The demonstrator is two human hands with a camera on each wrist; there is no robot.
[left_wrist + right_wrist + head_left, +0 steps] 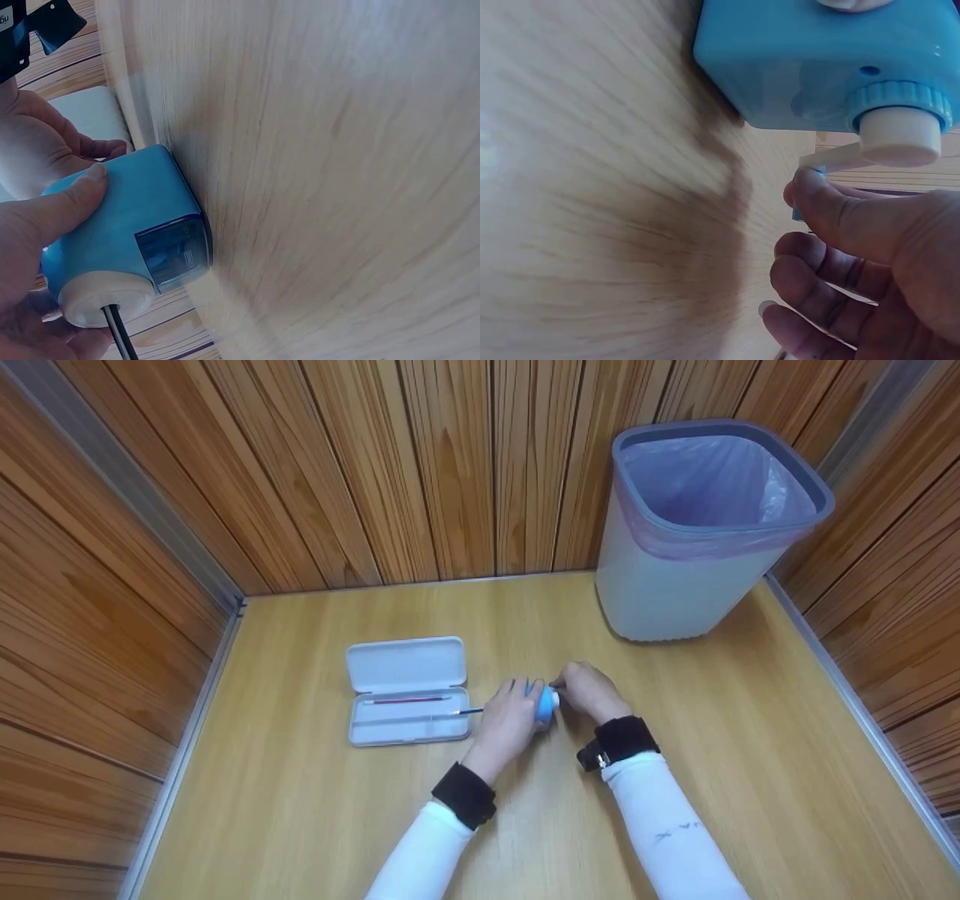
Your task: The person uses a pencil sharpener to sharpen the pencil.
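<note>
A blue crank pencil sharpener [135,202] stands on the wooden table, a dark pencil [118,334] sticking out of its white round front. My left hand [506,721] grips the sharpener's body, with the thumb lying across it in the left wrist view. On the far side, my right hand [591,690] pinches the end of the white crank handle [836,158] between thumb and forefinger. Left of the hands lies an open white pencil case [409,666] with a thin red pencil [409,700] inside. The pencil in the sharpener reaches over the case's right edge.
A tall white waste bin [675,585] with a grey rim and a pinkish liner stands at the back right. Wood-panelled walls [442,472] enclose the table [300,825] at the back and both sides.
</note>
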